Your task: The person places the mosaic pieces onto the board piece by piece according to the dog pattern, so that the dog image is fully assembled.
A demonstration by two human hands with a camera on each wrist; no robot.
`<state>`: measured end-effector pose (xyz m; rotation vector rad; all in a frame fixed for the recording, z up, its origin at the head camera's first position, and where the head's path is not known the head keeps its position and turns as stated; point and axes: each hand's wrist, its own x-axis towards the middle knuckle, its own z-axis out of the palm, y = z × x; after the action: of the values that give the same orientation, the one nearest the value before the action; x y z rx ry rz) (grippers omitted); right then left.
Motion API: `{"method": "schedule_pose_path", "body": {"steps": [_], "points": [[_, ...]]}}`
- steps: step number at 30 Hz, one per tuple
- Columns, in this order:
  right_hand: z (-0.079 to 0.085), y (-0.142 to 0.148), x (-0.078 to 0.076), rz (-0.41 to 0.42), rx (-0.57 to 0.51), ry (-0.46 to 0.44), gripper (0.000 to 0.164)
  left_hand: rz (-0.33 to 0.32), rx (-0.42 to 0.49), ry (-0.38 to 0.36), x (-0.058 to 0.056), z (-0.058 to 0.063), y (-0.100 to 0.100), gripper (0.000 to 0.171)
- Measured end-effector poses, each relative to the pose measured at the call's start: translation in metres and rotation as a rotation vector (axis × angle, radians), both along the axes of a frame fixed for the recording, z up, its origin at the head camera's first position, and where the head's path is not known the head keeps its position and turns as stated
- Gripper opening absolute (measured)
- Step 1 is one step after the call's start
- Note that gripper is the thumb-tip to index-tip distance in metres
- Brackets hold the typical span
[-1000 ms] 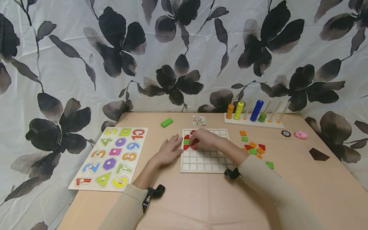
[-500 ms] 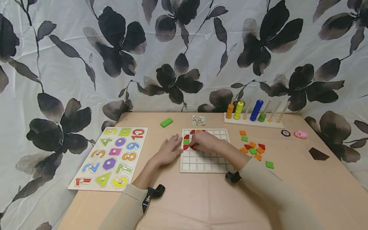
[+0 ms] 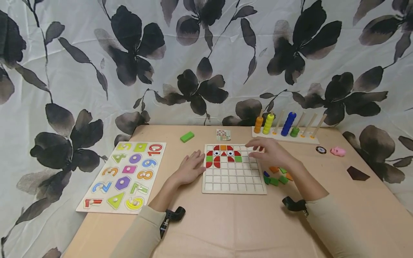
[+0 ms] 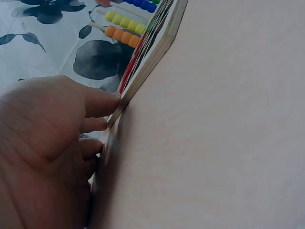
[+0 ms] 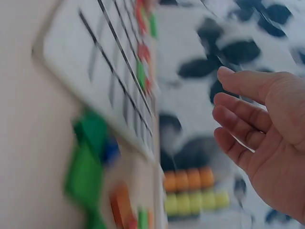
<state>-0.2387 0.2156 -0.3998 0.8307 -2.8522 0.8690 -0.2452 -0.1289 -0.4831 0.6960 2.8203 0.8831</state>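
Note:
A white grid board [image 3: 226, 181] lies mid-table. Several red, green and orange tiles [image 3: 223, 147] and two eye tiles [image 3: 230, 153] sit in its upper left squares. My left hand [image 3: 188, 170] rests beside the board's left edge, fingers extended; in the left wrist view the thumb [image 4: 102, 101] touches that edge. Above the board's right side hovers my right hand [image 3: 272, 152], its fingers loosely bent and apart. The right wrist view shows nothing held in the right hand [image 5: 267, 124]. Loose green tiles [image 3: 274, 181] and orange tiles [image 3: 274, 170] lie right of the board, partly hidden by the right arm.
At left lies a number puzzle board [image 3: 129, 186]. Along the back are a green block [image 3: 187, 137], a small picture card [image 3: 223, 135] and a bead stacker [image 3: 290, 139]. A black disc [image 3: 321, 150], a pink pig [image 3: 337, 151] and a dark flat piece [image 3: 357, 173] lie at right.
My right hand has left the tiles at the board's upper left and moved right, uncovering the tiles and eyes there. The left hand has stayed in place.

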Motion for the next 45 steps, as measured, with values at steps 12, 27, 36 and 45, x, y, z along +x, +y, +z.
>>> {"method": "schedule_pose_path", "body": {"steps": [12, 27, 36, 45], "points": [[-0.006, 0.123, 0.023, -0.013, -0.078, -0.272, 0.031, 0.018, 0.014, 0.018, 0.001, 0.004, -0.007, 0.060], [-0.044, 0.144, 0.017, -0.122, 0.063, -0.186, 0.023, 0.002, 0.035, 0.000, 0.004, 0.003, -0.005, 0.060], [-0.041, 0.145, 0.021, -0.151, 0.030, -0.186, 0.013, -0.004, 0.037, -0.011, 0.004, 0.003, -0.002, 0.060], [-0.019, 0.119, 0.012, -0.190, -0.121, -0.204, 0.010, -0.011, 0.031, -0.004, 0.002, 0.001, 0.000, 0.060]]}}
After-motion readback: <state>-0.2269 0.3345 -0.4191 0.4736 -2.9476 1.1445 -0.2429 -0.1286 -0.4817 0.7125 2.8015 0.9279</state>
